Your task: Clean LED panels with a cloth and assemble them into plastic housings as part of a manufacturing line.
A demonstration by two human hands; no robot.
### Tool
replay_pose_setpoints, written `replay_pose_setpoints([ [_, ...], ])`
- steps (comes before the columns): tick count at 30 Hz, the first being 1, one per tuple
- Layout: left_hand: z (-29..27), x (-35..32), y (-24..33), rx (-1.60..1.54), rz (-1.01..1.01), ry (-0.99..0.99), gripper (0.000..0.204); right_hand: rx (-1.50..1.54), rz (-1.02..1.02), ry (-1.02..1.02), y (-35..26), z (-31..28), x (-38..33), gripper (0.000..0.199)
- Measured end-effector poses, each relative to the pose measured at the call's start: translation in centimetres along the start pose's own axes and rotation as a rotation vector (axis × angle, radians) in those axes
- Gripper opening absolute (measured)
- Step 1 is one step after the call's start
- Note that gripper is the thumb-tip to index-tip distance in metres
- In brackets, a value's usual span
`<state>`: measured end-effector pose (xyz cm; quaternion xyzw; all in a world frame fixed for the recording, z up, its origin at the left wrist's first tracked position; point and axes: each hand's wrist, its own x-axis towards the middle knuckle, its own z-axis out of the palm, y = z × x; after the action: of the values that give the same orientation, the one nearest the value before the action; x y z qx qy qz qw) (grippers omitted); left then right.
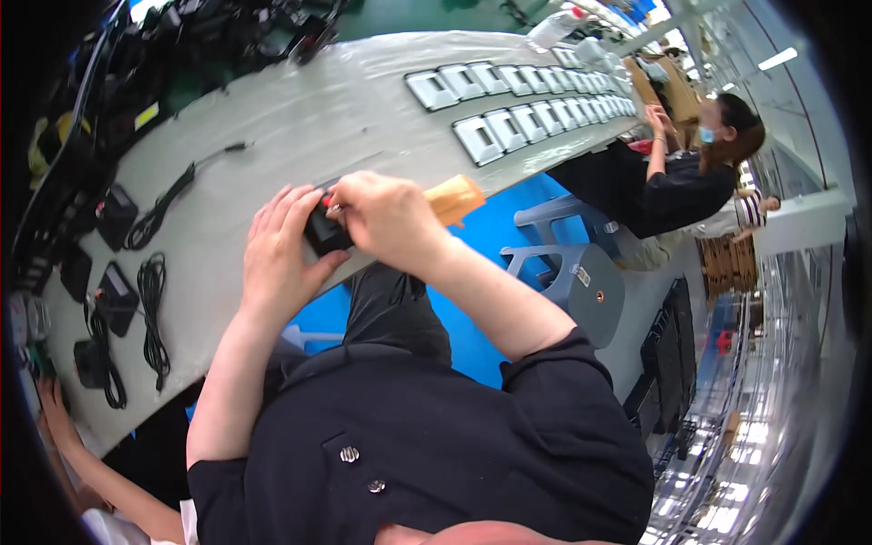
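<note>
1. While the left hand [280, 250] is clamped around the black device [326, 235] near the table [263, 127] edge, the right hand [386, 218] curls over its top beside a red detail [328, 199]; whether those fingers grip anything cannot be told.
2. Loosening the left grasp could let the device twist or fall; it sits close to the edge.
3. A sideways swing of the right wrist might knock the orange item [456, 201] off; it is just beside.
</note>
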<state>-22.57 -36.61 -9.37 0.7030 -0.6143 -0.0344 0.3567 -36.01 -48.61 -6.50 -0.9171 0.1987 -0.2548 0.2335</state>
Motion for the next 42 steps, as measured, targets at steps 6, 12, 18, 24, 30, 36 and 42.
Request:
replay_pose_setpoints([
  [6, -3.7, 0.8, 1.0, 0.258, -0.125, -0.066, 0.059, 0.03, -0.018, -0.157, -1.8, -1.8, 0.2, 0.042],
  [12, -8.1, -0.6, -2.7, 0.629, -0.357, -0.096, 0.057, 0.129, 0.069, -0.04, -2.1, -3.6, -1.6, 0.041],
  [18, -13.2, -1.3, -2.7, 0.561, -0.552, -0.242, 0.085, 0.182, 0.097, -0.07, -1.2, -6.8, -2.0, 0.033],
  [24, -28.6, 5.2, -10.8, 0.769, -0.635, 0.533, 0.044, 0.195, 0.21, -0.031, 1.7, -10.2, -4.3, 0.026],
  [30, -37.6, 5.8, -21.1, 1.216, -1.148, -0.072, 0.062, 0.238, 0.451, 0.055, 3.1, -11.6, -7.4, 0.022],
  [36, -41.4, 3.1, -27.0, 1.048, -1.215, -0.217, 0.065, 0.094, 0.361, -0.069, 2.1, -11.7, -7.0, 0.027],
  [42, -41.3, 6.4, -22.2, 1.403, -1.067, -0.337, 0.052, 0.117, 0.449, -0.092, 2.1, -11.2, -6.5, 0.03],
])
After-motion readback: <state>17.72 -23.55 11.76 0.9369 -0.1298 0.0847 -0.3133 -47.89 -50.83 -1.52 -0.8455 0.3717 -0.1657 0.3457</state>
